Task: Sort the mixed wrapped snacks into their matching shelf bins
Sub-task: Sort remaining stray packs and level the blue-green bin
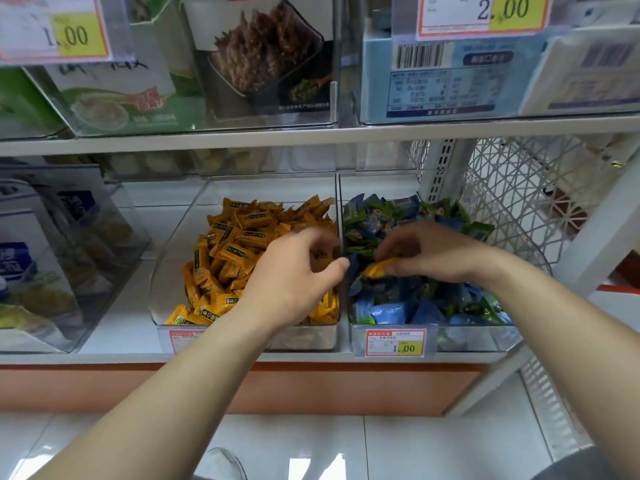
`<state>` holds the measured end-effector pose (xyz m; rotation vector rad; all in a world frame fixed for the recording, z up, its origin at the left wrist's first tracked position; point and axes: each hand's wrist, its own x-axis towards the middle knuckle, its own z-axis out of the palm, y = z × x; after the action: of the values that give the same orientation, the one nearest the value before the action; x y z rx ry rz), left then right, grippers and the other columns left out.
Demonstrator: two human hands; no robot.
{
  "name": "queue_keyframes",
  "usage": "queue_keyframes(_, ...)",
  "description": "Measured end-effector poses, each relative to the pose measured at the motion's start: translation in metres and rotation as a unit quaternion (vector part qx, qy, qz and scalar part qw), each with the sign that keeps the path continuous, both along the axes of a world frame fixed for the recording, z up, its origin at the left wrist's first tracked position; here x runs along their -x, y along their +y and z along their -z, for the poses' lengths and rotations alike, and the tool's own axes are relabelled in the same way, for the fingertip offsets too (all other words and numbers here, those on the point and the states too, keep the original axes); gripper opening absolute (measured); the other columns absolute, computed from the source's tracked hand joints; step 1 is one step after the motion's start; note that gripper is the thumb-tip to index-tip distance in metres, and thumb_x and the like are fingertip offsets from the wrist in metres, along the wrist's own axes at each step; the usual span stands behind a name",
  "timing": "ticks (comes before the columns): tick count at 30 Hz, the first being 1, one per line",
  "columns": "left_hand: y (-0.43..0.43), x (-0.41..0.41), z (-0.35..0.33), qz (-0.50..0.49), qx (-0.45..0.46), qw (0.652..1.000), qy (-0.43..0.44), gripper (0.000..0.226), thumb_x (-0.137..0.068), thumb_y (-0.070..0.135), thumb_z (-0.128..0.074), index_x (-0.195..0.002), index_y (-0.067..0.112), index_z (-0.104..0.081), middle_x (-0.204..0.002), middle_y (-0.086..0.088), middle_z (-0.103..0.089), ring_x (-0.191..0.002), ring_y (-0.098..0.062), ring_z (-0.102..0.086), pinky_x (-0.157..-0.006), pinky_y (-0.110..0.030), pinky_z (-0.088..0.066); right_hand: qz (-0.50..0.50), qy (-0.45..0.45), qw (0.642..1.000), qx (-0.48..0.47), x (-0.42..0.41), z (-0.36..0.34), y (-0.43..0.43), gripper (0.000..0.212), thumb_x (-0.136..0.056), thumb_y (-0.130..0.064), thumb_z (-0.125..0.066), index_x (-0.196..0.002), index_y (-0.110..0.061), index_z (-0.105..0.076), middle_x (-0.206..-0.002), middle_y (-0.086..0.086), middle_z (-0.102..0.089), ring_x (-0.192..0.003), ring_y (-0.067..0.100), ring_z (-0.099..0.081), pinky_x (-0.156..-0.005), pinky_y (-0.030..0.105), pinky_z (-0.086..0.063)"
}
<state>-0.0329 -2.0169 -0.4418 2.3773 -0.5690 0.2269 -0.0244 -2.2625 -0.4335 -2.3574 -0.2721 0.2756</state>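
Two hands work above the bins. Your left hand (294, 278) hovers over the orange packets (235, 244); its curled fingers are motion-blurred, so whether they hold anything cannot be told. Your right hand (429, 251) pinches one orange snack (379, 268) above the blue and green packets (398, 308), and its fingers hide much of the wrapper. Your left forearm covers part of the left clear bin (311, 339) and its half-hidden label (183, 338). The right clear bin (478, 339) carries a red-and-yellow label (394, 342). Right of it stands a white lattice basket (519, 188). The orange wrappers bear dark printed bands.
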Motion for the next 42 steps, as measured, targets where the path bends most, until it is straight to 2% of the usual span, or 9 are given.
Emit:
queue_keyframes(8,-0.013,-0.003,-0.014,0.0,0.026,0.995,-0.099,0.024,-0.088,0.031,-0.071,-0.112,0.03,-0.067,-0.1,0.009,-0.068,-0.09,-0.007,-0.06,-0.081,-0.031,-0.053,0.066,0.01,0.913,-0.403,0.011,-0.009,0.022,0.016,-0.087,-0.007,-0.069,-0.102,-0.012,-0.07,-0.095,0.013,-0.075,-0.081,0.021,-0.073,-0.069,0.025,-0.058)
queue_keyframes(13,0.018,-0.021,-0.011,-0.14,-0.069,0.986,-0.061,0.04,-0.089,0.044,-0.065,-0.127,0.033,-0.059,-0.118,0.005,-0.066,-0.099,-0.02,-0.063,-0.083,-0.037,-0.054,0.156,-0.177,0.969,-0.069,-0.01,0.006,0.004,0.016,-0.092,-0.022,-0.065,-0.094,-0.038,-0.067,-0.099,-0.02,-0.066,-0.087,-0.006,-0.062,-0.071,0.002,-0.04)
queue_keyframes(17,-0.007,-0.013,0.0,-0.087,-0.069,0.993,-0.043,0.057,-0.086,0.065,-0.054,-0.133,0.033,-0.053,-0.114,0.004,-0.067,-0.094,-0.016,-0.064,-0.078,-0.032,-0.052,0.045,-0.226,0.957,0.176,-0.048,0.015,0.01,0.044,-0.085,-0.047,-0.065,-0.127,-0.033,-0.061,-0.139,-0.005,-0.053,-0.127,0.023,-0.046,-0.103,0.04,-0.04)
queue_keyframes(21,-0.023,-0.008,0.019,-0.052,-0.122,0.99,-0.051,0.062,-0.08,0.066,-0.057,-0.132,0.034,-0.045,-0.117,0.004,-0.063,-0.111,-0.021,-0.056,-0.087,-0.034,-0.048,-0.027,-0.08,0.961,0.265,-0.092,0.014,0.022,0.087,-0.078,-0.068,-0.065,-0.152,-0.036,-0.031,-0.163,-0.004,-0.02,-0.148,0.026,-0.018,-0.118,0.05,-0.022)
queue_keyframes(24,-0.02,-0.013,0.022,-0.05,-0.101,0.992,-0.064,0.059,-0.075,0.059,-0.059,-0.128,0.035,-0.047,-0.117,0.005,-0.063,-0.111,-0.021,-0.055,-0.084,-0.031,-0.043,-0.062,-0.005,0.93,0.363,-0.103,0.027,0.027,0.094,-0.075,-0.075,-0.062,-0.153,-0.041,-0.021,-0.16,-0.002,-0.024,-0.141,0.031,-0.029,-0.112,0.051,-0.032)
queue_keyframes(30,-0.017,-0.016,0.022,-0.045,-0.098,0.992,-0.058,0.064,-0.071,0.062,-0.058,-0.129,0.038,-0.046,-0.117,0.008,-0.063,-0.108,-0.019,-0.056,-0.079,-0.028,-0.04,-0.15,-0.016,0.913,0.378,-0.056,0.028,0.017,0.068,-0.069,-0.077,-0.049,-0.131,-0.05,-0.049,-0.125,-0.009,-0.06,-0.116,0.021,-0.055,-0.095,0.043,-0.047)
queue_keyframes(37,-0.015,-0.017,0.02,-0.038,-0.094,0.994,-0.031,0.068,-0.073,0.065,-0.059,-0.132,0.039,-0.041,-0.125,0.008,-0.061,-0.115,-0.019,-0.053,-0.088,-0.032,-0.045,-0.133,0.109,0.916,0.361,-0.022,-0.001,-0.006,0.078,-0.057,-0.093,-0.047,-0.126,-0.055,-0.055,-0.13,-0.023,-0.058,-0.122,0.008,-0.051,-0.107,0.037,-0.038)
queue_keyframes(41,-0.014,-0.017,0.021,-0.029,-0.091,0.995,-0.029,0.066,-0.074,0.067,-0.059,-0.13,0.038,-0.041,-0.124,0.01,-0.06,-0.115,-0.017,-0.052,-0.088,-0.031,-0.043,-0.065,0.002,0.953,0.295,-0.039,-0.003,-0.004,0.062,-0.079,-0.082,-0.04,-0.073,-0.027,-0.068,-0.065,-0.009,-0.062,-0.06,0.002,-0.056,-0.064,0.032,-0.047)
queue_keyframes(42,-0.014,-0.017,0.022,-0.028,-0.09,0.995,-0.031,0.066,-0.075,0.066,-0.06,-0.131,0.038,-0.041,-0.125,0.01,-0.06,-0.116,-0.017,-0.051,-0.089,-0.031,-0.043,-0.044,-0.063,0.95,0.302,-0.045,0.0,-0.002,0.056,-0.084,-0.074,-0.043,-0.065,-0.025,-0.062,-0.064,-0.007,-0.058,-0.065,0.004,-0.057,-0.063,0.034,-0.046)
